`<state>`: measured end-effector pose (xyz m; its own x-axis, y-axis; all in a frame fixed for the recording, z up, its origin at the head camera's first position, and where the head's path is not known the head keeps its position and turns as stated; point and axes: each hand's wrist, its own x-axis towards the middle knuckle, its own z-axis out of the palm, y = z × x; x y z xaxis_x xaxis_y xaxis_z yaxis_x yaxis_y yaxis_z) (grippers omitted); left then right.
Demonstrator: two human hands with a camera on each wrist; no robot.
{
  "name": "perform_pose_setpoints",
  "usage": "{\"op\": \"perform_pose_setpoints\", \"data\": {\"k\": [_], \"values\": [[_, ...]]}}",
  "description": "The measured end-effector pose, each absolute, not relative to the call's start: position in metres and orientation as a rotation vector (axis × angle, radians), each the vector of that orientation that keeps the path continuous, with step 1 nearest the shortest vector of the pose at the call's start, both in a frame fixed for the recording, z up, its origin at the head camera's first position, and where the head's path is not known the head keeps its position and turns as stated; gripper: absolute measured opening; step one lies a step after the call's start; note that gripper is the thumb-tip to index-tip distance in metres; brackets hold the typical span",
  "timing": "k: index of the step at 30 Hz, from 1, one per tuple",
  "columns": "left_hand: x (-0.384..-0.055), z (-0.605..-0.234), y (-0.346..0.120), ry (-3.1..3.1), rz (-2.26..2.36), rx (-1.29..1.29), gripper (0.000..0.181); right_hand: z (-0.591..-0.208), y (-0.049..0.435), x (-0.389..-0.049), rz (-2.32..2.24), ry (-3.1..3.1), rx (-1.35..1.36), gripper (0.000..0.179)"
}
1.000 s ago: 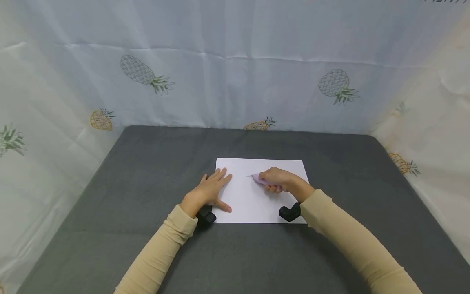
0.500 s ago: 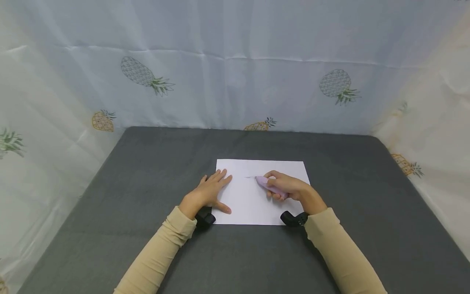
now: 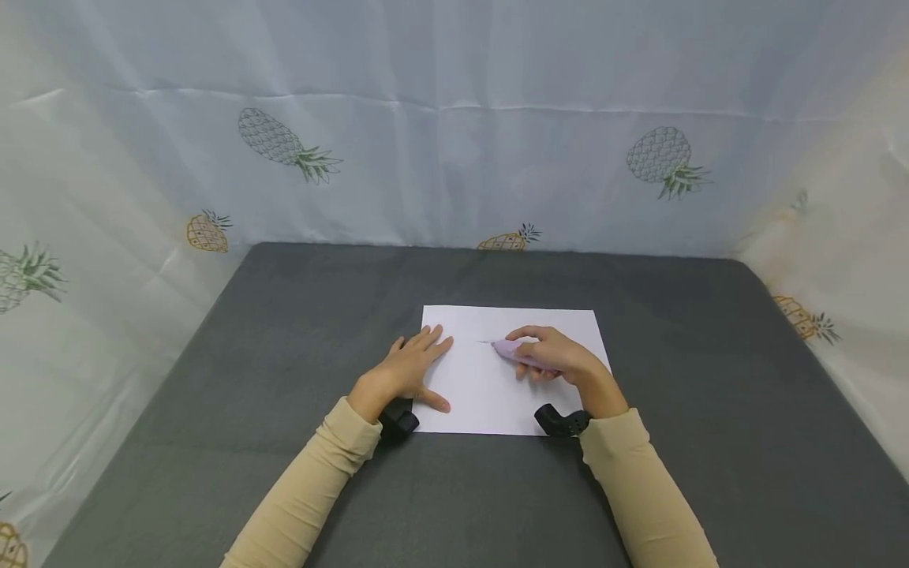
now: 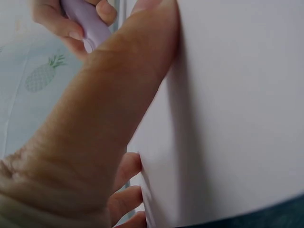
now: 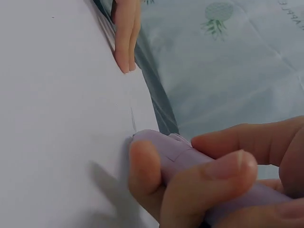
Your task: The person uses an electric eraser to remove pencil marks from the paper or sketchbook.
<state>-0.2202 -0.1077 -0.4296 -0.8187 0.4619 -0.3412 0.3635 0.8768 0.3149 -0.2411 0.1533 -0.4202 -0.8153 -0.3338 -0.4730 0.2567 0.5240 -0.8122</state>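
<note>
A sheet of white paper point(image 3: 469, 402) lies on the dark tabletop. My left hand point(image 3: 406, 371) rests spread over its left edge, fingers and thumb apart. In my right hand point(image 3: 561, 356) is a lilac utility knife point(image 3: 506, 349), gripped with its narrow tip pointing left and down at the paper. A short thin line like a slit point(image 5: 132, 116) runs from the tip in the right wrist view. The tip sits right at the end of that line. My right fingers wrap the rounded body, which shows a small round button point(image 4: 89, 46) in the left wrist view.
The dark grey cloth-covered table point(image 3: 319, 292) surrounds the paper on all sides. A pale curtain point(image 3: 440, 158) printed with pineapples stands behind it and along both sides. Black wrist mounts point(image 3: 561, 420) sit under both wrists, over the paper's near corners.
The right forearm has swung inward and the hand has turned, its index finger now reaching over the knife. The tip sits slightly farther right along the line. The left hand stays in place.
</note>
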Motion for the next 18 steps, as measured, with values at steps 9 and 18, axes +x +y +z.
{"op": "perform_pose_setpoints", "data": {"k": [9, 18], "values": [[-0.221, -0.428, -0.105, 2.619, 0.36, 0.583, 0.109, -0.42, 0.149, -0.241, -1.321, 2.174, -0.039, 0.042], [-0.221, -0.42, -0.098, 2.6, 0.372, 0.529, 0.11, -0.419, 0.14, -0.238, -1.35, 2.207, 0.023, 0.041]]}}
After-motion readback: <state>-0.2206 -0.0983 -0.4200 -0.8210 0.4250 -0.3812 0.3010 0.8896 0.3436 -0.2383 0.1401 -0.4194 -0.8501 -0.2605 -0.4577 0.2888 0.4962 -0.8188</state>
